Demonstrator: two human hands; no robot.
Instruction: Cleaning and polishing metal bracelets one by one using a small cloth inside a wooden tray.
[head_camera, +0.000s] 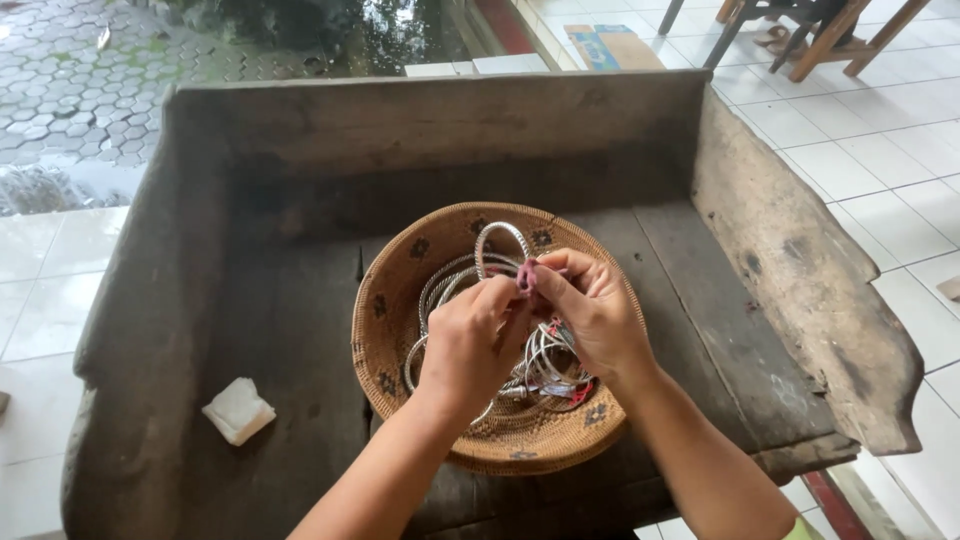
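Silver bangle (498, 238) pinched by both hands, left hand (470, 345), right hand (592, 312), over woven basket (392, 300)

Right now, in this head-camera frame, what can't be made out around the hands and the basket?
- Small pink piece: pinched between left hand and right hand; fingers hide its shape.
- Silver bangles: both hands cover most; count unclear.
- Woven basket: near rim hidden by forearms.
- White folded item: too small to identify.
- Wooden furniture: cut off by top edge.
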